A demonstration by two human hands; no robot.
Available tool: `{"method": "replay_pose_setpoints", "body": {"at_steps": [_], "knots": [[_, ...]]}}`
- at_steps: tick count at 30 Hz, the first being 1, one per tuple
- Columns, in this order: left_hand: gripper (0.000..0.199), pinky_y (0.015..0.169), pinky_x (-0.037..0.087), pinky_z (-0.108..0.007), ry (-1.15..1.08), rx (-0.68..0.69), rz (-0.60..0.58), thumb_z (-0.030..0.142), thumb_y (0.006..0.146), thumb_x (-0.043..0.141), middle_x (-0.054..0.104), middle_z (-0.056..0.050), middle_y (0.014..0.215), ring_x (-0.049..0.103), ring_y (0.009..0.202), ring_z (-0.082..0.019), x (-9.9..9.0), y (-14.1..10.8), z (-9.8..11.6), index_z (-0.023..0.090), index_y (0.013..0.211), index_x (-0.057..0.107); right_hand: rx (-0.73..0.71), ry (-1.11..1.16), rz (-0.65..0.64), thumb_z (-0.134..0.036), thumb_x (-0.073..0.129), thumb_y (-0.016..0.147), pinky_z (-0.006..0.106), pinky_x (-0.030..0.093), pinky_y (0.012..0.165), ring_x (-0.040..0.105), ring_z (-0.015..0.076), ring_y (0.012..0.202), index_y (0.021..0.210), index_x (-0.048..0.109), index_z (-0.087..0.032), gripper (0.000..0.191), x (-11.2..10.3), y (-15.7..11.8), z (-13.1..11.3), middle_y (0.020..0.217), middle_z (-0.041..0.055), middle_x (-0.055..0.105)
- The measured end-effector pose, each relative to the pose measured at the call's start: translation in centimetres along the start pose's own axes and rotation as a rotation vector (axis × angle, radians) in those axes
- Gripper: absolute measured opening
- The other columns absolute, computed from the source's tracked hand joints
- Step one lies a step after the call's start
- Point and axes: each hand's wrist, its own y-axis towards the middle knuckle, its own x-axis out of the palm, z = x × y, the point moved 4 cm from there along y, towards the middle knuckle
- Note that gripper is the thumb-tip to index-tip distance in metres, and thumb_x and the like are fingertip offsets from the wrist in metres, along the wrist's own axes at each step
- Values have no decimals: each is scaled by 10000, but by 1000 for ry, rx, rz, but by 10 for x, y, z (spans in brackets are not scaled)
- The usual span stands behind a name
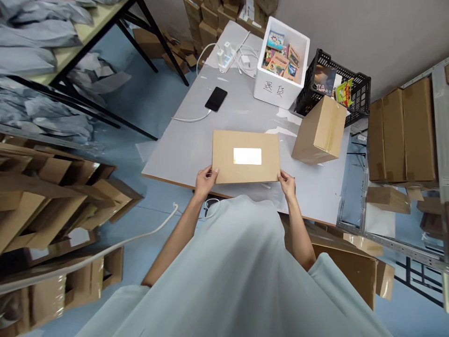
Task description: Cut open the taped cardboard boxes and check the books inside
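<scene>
A flat brown cardboard box (224, 159) with a white label (247, 156) on its top face is at the near edge of the grey table (189, 150). My left hand (205, 181) grips its near left corner, thumb on top and fingers at the side. At the near right corner my right hand (287, 183) holds it the same way. The undersides of the fingers are hidden, and I cannot tell whether the box rests fully on the table or is slightly lifted.
A phone (216, 99) on a cable, a power strip (226, 60), a white foam box (278, 89) of small packets, a black crate (358, 93) and a taped carton (317, 133) stand on the table. Shelved cartons (419, 131) are right; stacked cardboard (70, 206) is left.
</scene>
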Motion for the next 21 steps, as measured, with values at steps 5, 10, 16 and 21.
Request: {"method": "replay_pose_setpoints", "body": {"at_steps": [5,10,16,21], "knots": [[527,1283,508,-494,-62,-29,24,607,973,754,765,-183,1381,712,1320,-318,-1,-10,-13,172,1262,825,134,6,61,-773,662,942,598,564,1258,764,324,1404,1311,848,-214,696,-11,-3,25,1490,148,819],[661,1193,602,-536,-116,-129,-2,795,1051,570,817,-182,1237,745,1327,-338,1,-25,-33,194,1188,806,223,-18,25,-678,633,988,582,580,1217,795,307,1311,1244,843,-189,591,-5,-15,45,1309,158,877],[803,1107,677,-536,-133,-199,-32,850,1075,489,788,-265,1343,771,1318,-365,4,-35,-43,138,1285,795,159,-24,-40,-632,756,883,583,486,1315,768,330,1344,1162,869,-171,550,10,-28,38,1291,159,887],[894,1123,663,-564,-141,-96,4,881,1098,352,800,-265,1215,795,1242,-375,-7,-21,-19,130,1210,822,75,-16,-10,-649,797,875,613,440,1358,689,348,1492,1250,886,-216,580,3,-20,9,1479,151,822]]}}
